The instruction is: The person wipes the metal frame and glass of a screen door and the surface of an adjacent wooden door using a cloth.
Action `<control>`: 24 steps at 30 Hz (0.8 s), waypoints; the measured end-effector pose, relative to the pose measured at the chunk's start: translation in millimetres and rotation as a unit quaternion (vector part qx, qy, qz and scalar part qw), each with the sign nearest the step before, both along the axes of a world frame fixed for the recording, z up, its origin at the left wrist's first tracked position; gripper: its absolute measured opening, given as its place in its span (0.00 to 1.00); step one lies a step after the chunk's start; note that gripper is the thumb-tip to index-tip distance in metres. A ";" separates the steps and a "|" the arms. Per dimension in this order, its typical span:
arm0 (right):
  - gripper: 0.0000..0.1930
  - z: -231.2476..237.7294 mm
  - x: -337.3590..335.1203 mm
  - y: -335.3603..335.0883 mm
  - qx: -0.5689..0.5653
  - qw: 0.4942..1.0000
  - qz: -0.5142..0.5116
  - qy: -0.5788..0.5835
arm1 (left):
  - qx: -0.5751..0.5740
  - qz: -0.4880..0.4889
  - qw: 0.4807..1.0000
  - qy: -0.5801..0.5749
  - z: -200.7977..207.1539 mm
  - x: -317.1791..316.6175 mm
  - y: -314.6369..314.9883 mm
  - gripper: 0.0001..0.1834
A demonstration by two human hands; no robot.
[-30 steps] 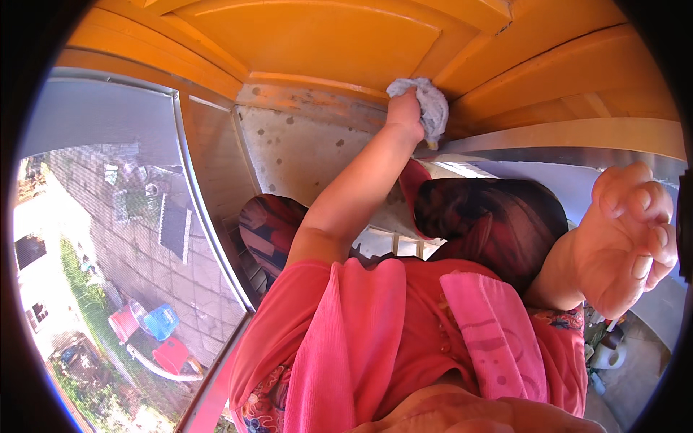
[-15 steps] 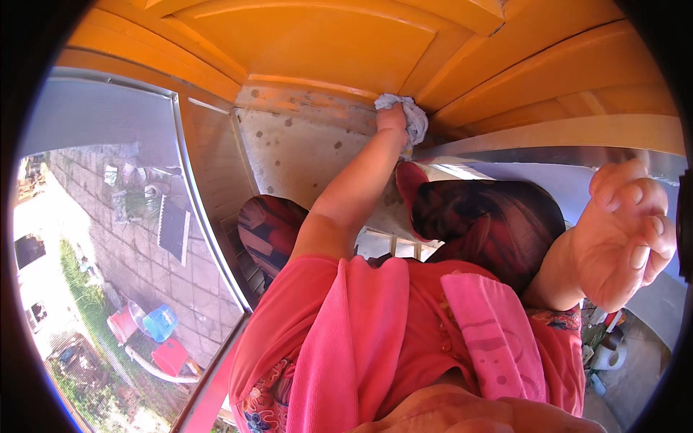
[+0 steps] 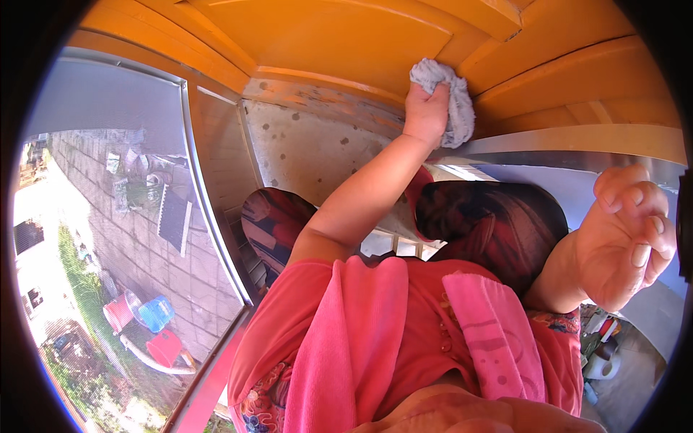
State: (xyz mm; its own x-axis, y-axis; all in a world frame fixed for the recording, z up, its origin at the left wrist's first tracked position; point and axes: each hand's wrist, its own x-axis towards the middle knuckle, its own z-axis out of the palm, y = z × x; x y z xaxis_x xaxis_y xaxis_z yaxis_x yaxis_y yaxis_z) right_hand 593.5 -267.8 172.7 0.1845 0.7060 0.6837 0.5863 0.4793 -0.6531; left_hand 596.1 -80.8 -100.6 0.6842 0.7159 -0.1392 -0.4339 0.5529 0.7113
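My left hand [image 3: 427, 110] is closed around a crumpled grey-white rag [image 3: 456, 108]. The rag is up at the lower part of an orange painted wooden door [image 3: 346, 36], near the corner where two panelled faces meet; whether it presses on the wood I cannot tell. Over on the right, my right hand [image 3: 626, 234] is raised with the palm in view. Its fingers are loosely bent and apart, and nothing shows in them.
Below the orange wood lies a pale, spotted sill [image 3: 303, 144] with a worn edge. A screened window [image 3: 137, 216] fills the left side, with buckets outside beyond it. Small items, including a white roll-like object [image 3: 601, 366], lie at the lower right.
My left hand has lifted the rag from the sill's far corner, up and to the right against the orange wood's area. The right hand has stayed in place.
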 end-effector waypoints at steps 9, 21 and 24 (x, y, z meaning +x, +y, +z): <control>0.20 -3.2 0.4 0.7 0.022 1.000 -0.016 -0.008 | -0.117 0.095 0.971 0.184 -112.9 -18.9 45.0 0.14; 0.20 -1.6 1.1 -1.0 0.011 1.000 -0.007 -0.005 | 0.052 0.050 0.995 -0.064 58.8 -14.9 29.4 0.11; 0.20 -2.9 4.3 -4.5 0.018 1.000 -0.010 -0.008 | 0.092 0.091 0.992 -0.011 24.9 -11.1 33.2 0.12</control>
State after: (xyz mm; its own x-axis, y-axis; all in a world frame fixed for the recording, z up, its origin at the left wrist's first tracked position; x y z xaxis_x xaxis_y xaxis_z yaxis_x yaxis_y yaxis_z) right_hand 597.8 -272.3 169.9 0.1866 0.6779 0.7111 0.6061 0.4903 -0.6264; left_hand 585.0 -47.6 -75.7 0.5429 0.8396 0.0196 -0.5317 0.3255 0.7819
